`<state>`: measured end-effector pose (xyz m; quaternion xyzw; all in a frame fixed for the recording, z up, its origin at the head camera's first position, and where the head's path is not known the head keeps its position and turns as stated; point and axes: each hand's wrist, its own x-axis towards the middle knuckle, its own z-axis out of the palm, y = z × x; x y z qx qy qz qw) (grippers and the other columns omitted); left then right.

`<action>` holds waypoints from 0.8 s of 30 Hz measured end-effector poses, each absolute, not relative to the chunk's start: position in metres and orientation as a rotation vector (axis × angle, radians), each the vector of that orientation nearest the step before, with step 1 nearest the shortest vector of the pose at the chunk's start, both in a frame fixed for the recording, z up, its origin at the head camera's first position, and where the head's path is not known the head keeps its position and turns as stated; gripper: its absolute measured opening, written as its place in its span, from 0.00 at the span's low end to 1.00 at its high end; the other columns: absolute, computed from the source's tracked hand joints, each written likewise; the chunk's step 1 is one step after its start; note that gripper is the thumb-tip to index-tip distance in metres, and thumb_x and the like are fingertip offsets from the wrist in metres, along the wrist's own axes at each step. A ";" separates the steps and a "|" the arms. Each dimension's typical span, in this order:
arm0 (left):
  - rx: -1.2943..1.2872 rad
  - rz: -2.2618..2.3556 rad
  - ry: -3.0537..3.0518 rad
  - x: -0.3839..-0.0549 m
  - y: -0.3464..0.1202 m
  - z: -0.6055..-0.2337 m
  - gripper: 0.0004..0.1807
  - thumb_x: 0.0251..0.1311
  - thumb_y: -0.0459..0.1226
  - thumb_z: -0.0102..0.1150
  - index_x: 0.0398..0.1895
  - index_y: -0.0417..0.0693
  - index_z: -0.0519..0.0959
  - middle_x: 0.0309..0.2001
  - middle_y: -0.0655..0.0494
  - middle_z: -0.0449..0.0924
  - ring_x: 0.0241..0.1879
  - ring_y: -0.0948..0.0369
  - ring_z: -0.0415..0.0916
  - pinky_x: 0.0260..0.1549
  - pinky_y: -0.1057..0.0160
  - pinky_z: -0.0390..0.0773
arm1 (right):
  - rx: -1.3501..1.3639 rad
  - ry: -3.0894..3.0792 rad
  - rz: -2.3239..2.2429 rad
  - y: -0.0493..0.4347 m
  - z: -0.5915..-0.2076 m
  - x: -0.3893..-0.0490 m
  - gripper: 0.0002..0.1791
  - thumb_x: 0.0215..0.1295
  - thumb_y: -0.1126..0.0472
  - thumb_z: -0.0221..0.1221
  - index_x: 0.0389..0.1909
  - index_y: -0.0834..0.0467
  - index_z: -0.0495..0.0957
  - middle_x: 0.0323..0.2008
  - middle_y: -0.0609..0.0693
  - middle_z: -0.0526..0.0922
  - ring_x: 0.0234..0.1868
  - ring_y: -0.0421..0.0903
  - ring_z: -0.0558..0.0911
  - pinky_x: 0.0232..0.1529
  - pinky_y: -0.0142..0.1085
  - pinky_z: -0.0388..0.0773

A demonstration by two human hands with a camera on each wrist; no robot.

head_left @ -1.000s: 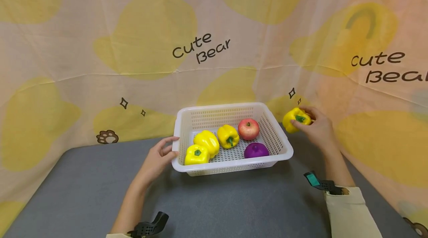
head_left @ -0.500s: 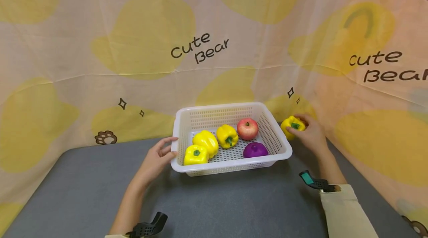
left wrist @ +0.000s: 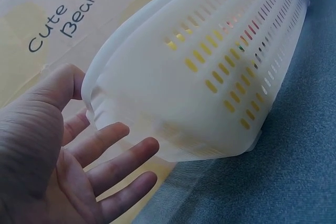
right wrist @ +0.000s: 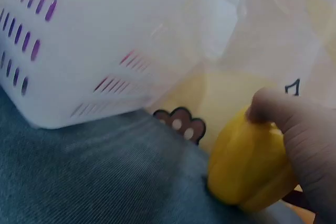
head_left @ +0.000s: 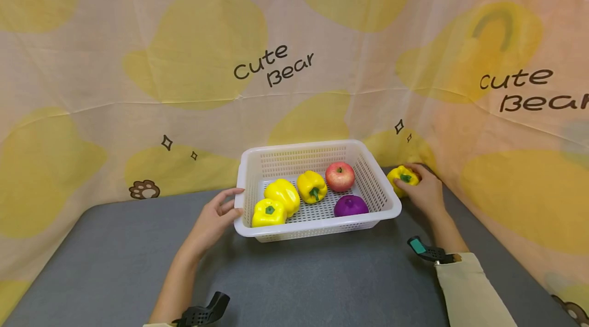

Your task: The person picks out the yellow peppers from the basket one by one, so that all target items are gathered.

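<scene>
My right hand (head_left: 427, 190) holds a yellow bell pepper (head_left: 398, 176) just right of the basket, thumb on its near side. In the right wrist view that pepper (right wrist: 251, 166) sits low against the grey tabletop, the thumb over its top. My left hand (head_left: 217, 218) touches the left end of the white plastic basket (head_left: 317, 226). The left wrist view has the thumb at the rim and the other fingers (left wrist: 123, 163) spread loosely beside the outer wall. Inside the basket lie yellow bell peppers (head_left: 269, 213), a red apple (head_left: 340, 177) and a purple onion-like vegetable (head_left: 351, 206).
The dark grey tabletop (head_left: 294, 286) carries the basket near its back edge. A patterned cloth (head_left: 184, 61) with lettering hangs behind it and along the right side. Black straps (head_left: 202, 312) sit on both wrists.
My right hand has lowered the yellow bell pepper and brought it slightly left, down to the tabletop beside the basket. The left hand stays at the basket's left end.
</scene>
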<state>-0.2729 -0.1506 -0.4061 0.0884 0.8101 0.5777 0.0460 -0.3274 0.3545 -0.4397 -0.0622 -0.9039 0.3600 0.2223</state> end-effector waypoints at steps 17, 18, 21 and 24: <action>0.262 1.765 2.471 -0.273 -0.152 -0.407 0.27 0.70 0.36 0.54 0.71 0.47 0.65 0.70 0.40 0.72 0.58 0.51 0.81 0.46 0.71 0.79 | -0.137 -2.297 1.037 0.352 -0.470 -0.325 0.34 0.62 0.50 0.68 0.68 0.56 0.73 0.61 0.62 0.78 0.49 0.48 0.75 0.45 0.25 0.67; 0.262 1.767 2.472 -0.273 -0.152 -0.407 0.27 0.70 0.36 0.54 0.71 0.47 0.65 0.69 0.40 0.73 0.58 0.51 0.81 0.46 0.70 0.79 | -0.136 -2.274 1.048 0.352 -0.470 -0.325 0.34 0.61 0.51 0.69 0.67 0.56 0.74 0.60 0.61 0.79 0.49 0.45 0.74 0.44 0.20 0.67; 0.266 1.767 2.471 -0.274 -0.152 -0.407 0.27 0.70 0.36 0.54 0.71 0.47 0.65 0.69 0.40 0.73 0.58 0.52 0.81 0.47 0.69 0.80 | -0.122 -2.192 1.090 0.350 -0.471 -0.322 0.32 0.58 0.56 0.71 0.64 0.58 0.76 0.59 0.60 0.79 0.48 0.34 0.72 0.42 0.12 0.66; 0.267 1.763 2.469 -0.274 -0.152 -0.408 0.27 0.70 0.36 0.54 0.72 0.47 0.65 0.69 0.40 0.73 0.58 0.52 0.81 0.48 0.68 0.81 | -0.107 -2.128 1.098 0.350 -0.473 -0.320 0.30 0.55 0.60 0.74 0.60 0.60 0.79 0.58 0.60 0.80 0.49 0.27 0.70 0.43 0.11 0.69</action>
